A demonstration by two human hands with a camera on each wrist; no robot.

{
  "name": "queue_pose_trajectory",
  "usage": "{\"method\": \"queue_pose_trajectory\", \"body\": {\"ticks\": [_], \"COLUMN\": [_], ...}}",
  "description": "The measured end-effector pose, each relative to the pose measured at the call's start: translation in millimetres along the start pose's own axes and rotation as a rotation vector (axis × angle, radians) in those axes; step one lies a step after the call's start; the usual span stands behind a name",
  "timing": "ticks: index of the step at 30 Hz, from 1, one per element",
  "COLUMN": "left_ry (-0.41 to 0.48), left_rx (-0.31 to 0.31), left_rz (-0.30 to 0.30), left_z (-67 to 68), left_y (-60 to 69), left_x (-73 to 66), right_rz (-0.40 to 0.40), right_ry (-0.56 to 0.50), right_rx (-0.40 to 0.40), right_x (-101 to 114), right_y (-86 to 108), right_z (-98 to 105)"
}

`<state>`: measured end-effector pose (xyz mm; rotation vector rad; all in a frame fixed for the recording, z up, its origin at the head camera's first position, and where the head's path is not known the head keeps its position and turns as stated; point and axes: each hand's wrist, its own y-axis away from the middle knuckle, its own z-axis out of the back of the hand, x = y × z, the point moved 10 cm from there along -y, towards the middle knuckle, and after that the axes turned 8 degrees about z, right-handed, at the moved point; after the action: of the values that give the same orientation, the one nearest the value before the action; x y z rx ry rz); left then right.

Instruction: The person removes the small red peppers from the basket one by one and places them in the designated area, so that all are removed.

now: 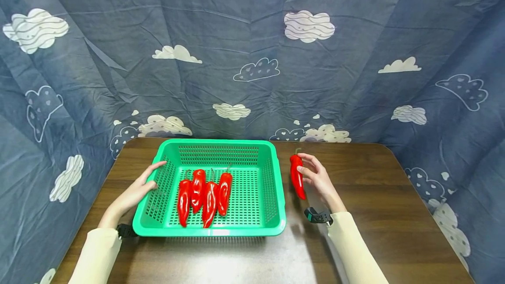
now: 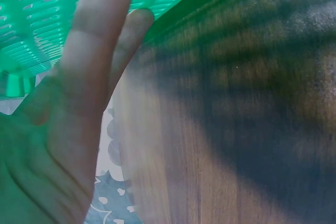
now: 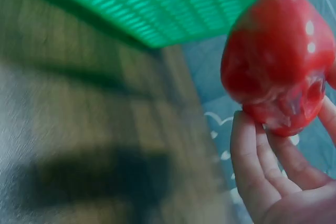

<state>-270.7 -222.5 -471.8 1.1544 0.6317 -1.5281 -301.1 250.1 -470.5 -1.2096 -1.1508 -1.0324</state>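
A green plastic basket (image 1: 213, 232) with slotted walls stands on the table. Inside it lie several glossy red peppers (image 1: 210, 203) with thin green stems, side by side toward the left half. My left hand (image 1: 132, 194) holds the basket's left side, thumb and a finger over the rim; the left wrist view shows other fingers along the outer wall. To the right of the basket, my right hand (image 1: 317, 179) grips another red pepper (image 1: 296, 174) between thumb and fingers, stem pointing away from me. In the right wrist view its wide, creased body (image 3: 278, 51) sits against the fingertips.
The brown wooden table (image 1: 375, 196) reaches beyond the basket on both sides, with a rounded far right corner. A blue-grey curtain (image 1: 252, 56) with white cloud prints hangs right behind its back edge. A dark band (image 1: 317, 216) is at the right wrist.
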Motion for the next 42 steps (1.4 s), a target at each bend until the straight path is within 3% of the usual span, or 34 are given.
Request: {"method": "queue_pose_trajectory", "body": {"ticks": [10, 18, 42], "left_ry": [0.007, 0.006, 0.001], "left_rx": [0.000, -0.006, -0.011], "left_rz": [-0.009, -0.013, -0.010], "left_z": [-0.6, -0.3, -0.5], "left_y": [-2.5, -2.3, -3.2], "left_x": [1.9, 3.0, 3.6], "right_rz": [-0.016, -0.068, -0.067], "right_ry": [-0.033, 0.095, 0.218], "right_rx": [0.004, 0.006, 0.004], "right_x": [-27.0, -44.9, -49.3], "right_y": [0.5, 0.2, 2.8], "right_z": [0.6, 3.3, 3.5]}}
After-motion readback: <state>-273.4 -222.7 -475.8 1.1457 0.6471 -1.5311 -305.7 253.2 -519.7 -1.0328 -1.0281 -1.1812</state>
